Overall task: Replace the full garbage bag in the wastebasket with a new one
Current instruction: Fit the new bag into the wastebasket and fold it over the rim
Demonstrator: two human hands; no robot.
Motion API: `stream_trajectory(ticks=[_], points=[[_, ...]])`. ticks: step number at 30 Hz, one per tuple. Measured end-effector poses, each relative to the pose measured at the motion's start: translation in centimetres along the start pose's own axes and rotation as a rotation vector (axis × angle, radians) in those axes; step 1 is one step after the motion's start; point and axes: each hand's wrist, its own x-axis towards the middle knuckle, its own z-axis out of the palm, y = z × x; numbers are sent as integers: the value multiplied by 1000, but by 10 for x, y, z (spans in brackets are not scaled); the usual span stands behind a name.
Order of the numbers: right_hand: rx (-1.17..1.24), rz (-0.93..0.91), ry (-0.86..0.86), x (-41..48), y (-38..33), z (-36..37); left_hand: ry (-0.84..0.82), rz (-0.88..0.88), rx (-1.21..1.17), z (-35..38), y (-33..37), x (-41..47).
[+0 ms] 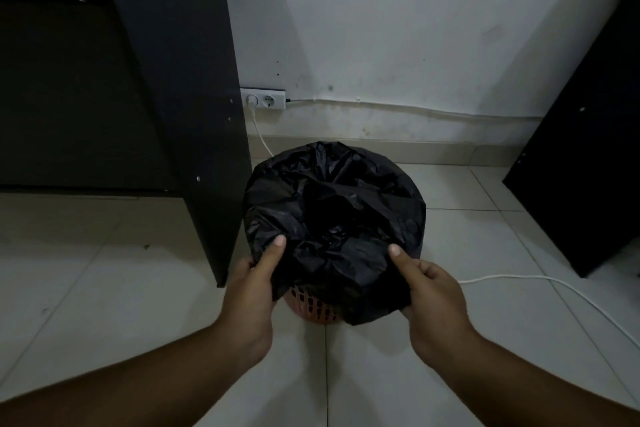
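Head view: the bag (332, 204) lies over the basket (311, 308) near the floor's (104, 288) far edge, with the left hand (249, 288) and right hand (433, 291) pinching its near hem; probably the new one, with tucking still left.

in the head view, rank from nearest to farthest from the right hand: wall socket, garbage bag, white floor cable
1. garbage bag, gripped by the right hand
2. white floor cable, just to its right
3. wall socket, back left on the wall
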Motion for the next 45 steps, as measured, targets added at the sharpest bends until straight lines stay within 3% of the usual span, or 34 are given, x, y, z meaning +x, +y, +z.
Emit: stream_trajectory(ticks=[5,10,14,20,24,29,32,35,38,42,45], points=[[86,24,-43,0,-2,-1,12,0,-36,1,4,-3],[-311,-230,-45,-10,9,-1,-50,109,161,8,-2,-21],[-454,-257,-128,-17,17,5,-101,62,133,8,-9,-22],[-327,-167,-120,-13,20,11,-152,-96,-73,11,-6,-16],[-155,-46,-179,-16,15,15,-105,52,120,9,-9,-14],[-209,1,-155,-19,10,17,-29,174,374,-5,-14,-8],[-146,95,-160,-19,9,16,-17,53,117,-4,-10,-5],[14,137,-206,-21,2,16,-178,-53,-106,8,-1,-6],[107,154,-222,-20,-2,16,-200,-46,-92,7,0,-3],[65,149,-181,-22,-5,19,-51,0,32,-1,-5,4],[1,158,-118,-22,-5,19,-93,-27,-55,-4,-4,5]])
